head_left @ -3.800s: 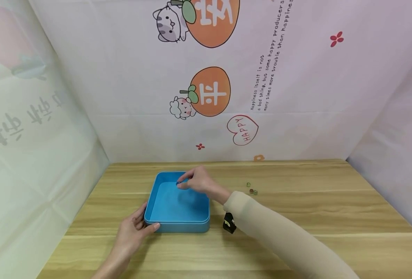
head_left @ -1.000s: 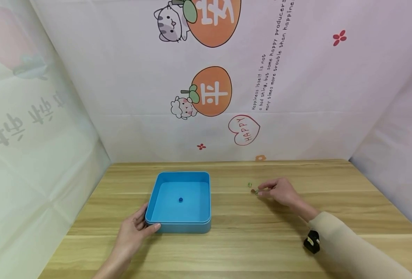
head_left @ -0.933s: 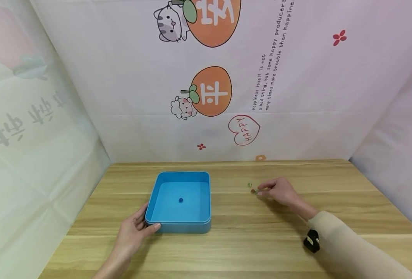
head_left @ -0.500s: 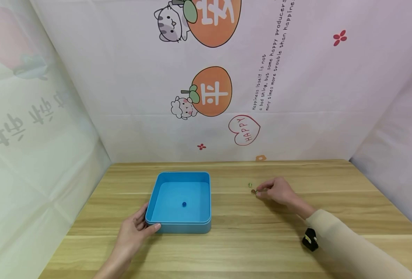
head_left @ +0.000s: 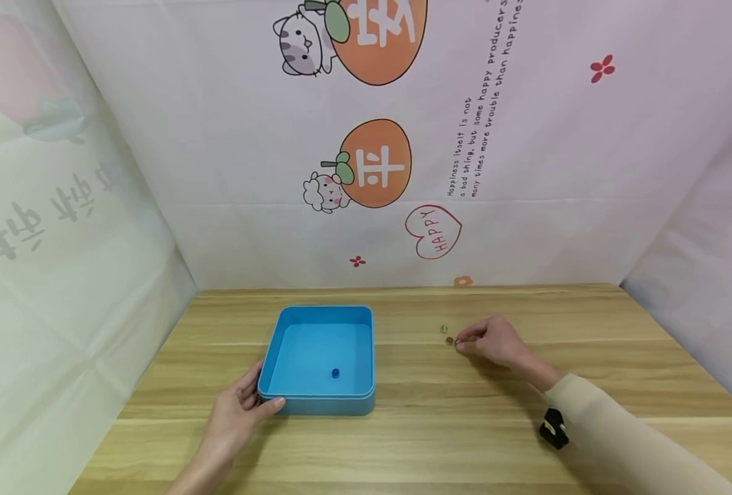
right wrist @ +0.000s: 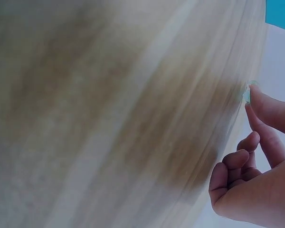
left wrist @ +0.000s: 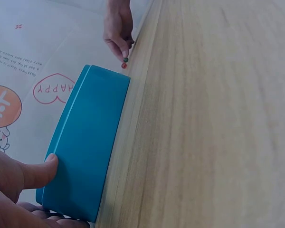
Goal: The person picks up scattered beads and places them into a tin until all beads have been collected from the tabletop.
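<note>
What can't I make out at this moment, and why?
Left wrist: inside of the blue box, hidden by its wall.
Right wrist: most of the box, cut off at top right.
Head: part of the pinched green marble, covered by the right hand.
Head: markings on the reddish marble, too small.

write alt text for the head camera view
A person's right hand pinches a small green marble at a wooden table, near a brown marble and a second green marble. The left hand grips an open blue box with one blue marble inside; cartoon-printed cloth hangs behind.
</note>
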Motion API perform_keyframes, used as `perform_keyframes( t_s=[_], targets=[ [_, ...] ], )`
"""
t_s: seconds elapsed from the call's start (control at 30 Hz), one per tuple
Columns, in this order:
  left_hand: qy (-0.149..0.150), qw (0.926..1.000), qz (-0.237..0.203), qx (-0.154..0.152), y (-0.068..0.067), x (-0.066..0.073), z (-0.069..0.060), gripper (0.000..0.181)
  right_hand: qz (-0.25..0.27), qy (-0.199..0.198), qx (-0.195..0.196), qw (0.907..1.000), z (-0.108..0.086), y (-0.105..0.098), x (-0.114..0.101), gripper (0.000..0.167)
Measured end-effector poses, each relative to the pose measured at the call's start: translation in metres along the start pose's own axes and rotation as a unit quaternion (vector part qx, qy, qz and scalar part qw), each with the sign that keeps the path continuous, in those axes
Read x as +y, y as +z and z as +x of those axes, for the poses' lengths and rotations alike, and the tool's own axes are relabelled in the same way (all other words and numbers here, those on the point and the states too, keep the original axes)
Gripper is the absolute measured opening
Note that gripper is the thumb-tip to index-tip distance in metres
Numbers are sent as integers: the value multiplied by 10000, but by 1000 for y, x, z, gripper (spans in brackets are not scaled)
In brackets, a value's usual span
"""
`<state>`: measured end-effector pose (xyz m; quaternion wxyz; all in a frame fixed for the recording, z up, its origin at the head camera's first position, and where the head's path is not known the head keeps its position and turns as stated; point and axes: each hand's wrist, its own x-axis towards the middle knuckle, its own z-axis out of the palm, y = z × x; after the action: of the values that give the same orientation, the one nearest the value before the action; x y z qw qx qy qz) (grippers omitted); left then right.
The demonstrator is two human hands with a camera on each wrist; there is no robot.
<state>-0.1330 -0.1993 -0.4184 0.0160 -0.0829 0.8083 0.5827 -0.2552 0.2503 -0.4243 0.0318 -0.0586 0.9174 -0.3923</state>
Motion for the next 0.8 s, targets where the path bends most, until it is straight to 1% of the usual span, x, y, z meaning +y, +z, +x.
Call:
perform_keyframes(
  t_s=[0.27, 0.37, 0.53, 0.8],
  targets=[
    [76, 10000, -15, -41, 0, 0, 1, 86, -72, -107, 65, 9999, -5, 0, 1, 17],
    [35, 10000, -9, -30, 0, 0, 1, 86, -102, -187, 68, 9998, -6, 0, 1, 17],
    [-10, 10000, -22, -24, 0, 0, -1, 86, -62, -170, 82, 9998, -7, 0, 2, 16],
    [27, 10000, -7, -13, 1, -2, 0, 86, 7, -205, 83, 9998, -10, 0, 0, 19]
  ],
)
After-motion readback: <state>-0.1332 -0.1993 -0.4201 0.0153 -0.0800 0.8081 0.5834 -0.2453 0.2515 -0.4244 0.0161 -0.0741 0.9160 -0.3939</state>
